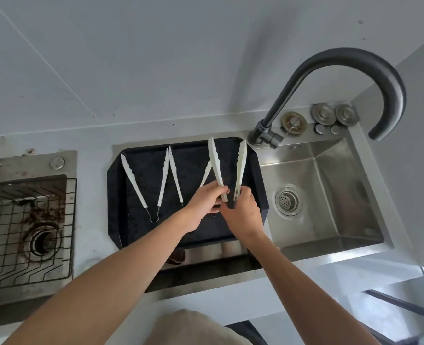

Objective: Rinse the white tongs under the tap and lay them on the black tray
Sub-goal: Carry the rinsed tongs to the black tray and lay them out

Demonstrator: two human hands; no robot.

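Note:
A black tray [136,232] lies over the left part of the steel sink. Two white tongs rest on it: one pair [133,180] at the left, a second pair [174,175] in the middle, partly hidden by my left hand. A third pair of white tongs [215,160] is held over the tray's right side, its arms spread and pointing away from me. My left hand [203,202] grips its left arm near the hinge. My right hand [242,212] grips its right arm. The dark curved tap [330,63] arches over the sink, with no water visible.
The steel sink basin [330,195] with a round drain [288,201] is to the right of the tray. Metal plugs and caps [324,113] sit behind the basin. At the left is a second, rusty sink with a wire rack [26,232].

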